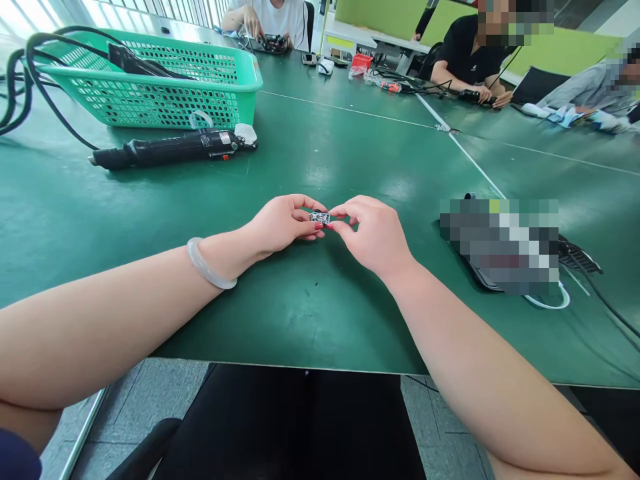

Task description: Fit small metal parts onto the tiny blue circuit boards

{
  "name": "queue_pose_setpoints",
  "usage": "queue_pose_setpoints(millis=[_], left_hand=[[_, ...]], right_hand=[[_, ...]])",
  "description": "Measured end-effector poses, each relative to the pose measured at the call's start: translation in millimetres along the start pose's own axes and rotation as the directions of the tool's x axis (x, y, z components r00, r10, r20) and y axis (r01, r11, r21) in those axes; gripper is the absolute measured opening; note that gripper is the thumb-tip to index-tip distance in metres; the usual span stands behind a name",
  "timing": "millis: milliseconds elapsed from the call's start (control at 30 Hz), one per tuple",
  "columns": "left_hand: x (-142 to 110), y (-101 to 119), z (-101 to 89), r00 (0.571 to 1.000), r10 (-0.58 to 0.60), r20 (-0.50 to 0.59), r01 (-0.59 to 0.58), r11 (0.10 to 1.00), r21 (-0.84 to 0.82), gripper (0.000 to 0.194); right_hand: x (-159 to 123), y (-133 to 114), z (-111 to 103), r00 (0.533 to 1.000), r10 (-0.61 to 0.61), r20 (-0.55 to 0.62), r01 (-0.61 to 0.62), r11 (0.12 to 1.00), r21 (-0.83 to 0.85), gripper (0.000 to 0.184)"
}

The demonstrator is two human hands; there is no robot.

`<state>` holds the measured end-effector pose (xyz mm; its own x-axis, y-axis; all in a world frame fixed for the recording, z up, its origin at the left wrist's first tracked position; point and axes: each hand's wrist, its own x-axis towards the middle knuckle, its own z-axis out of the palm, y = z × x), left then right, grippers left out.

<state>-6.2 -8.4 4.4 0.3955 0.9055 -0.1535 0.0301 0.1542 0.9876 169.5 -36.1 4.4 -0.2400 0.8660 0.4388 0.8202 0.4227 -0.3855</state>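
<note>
A small circuit board [320, 217], silvery with black markings or parts, is held just above the green table [310, 313] near its front edge. My left hand [285, 220], with a pale bangle on the wrist, pinches the board's left side between thumb and fingers. From the other side, the thumb and index fingertips of my right hand [373, 230] close on its right end. Fine details of the board are too small to make out, and my fingers cover part of it.
Left of my hands lies a black electric screwdriver [175, 148], beside a green basket [245, 87] with a black tool and cables. A blurred-out dark object [500, 247] with cables lies to the right. Several people sit at the far side, one holding a dark item [274, 43].
</note>
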Motion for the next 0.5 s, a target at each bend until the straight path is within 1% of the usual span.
queue_pose_setpoints(millis=[200,367,500], left_hand=[[2,-2,-2.8,1.000,-0.009,0.012,0.009,0.999,-0.043,0.025],[1,-2,-3.2,0.999,-0.023,0.048,0.031,0.982,-0.184,0.023],[-1,-2,0.8,0.996,-0.039,0.079,0.059,0.959,-0.278,0.018]], right_hand=[[0,-3,1,1.000,0.019,-0.009,-0.018,1.000,0.022,0.010],[-1,-7,5,0.999,0.035,-0.031,-0.032,0.996,0.087,0.014],[-1,-13,11,0.998,0.054,-0.030,-0.051,0.995,0.081,0.015]])
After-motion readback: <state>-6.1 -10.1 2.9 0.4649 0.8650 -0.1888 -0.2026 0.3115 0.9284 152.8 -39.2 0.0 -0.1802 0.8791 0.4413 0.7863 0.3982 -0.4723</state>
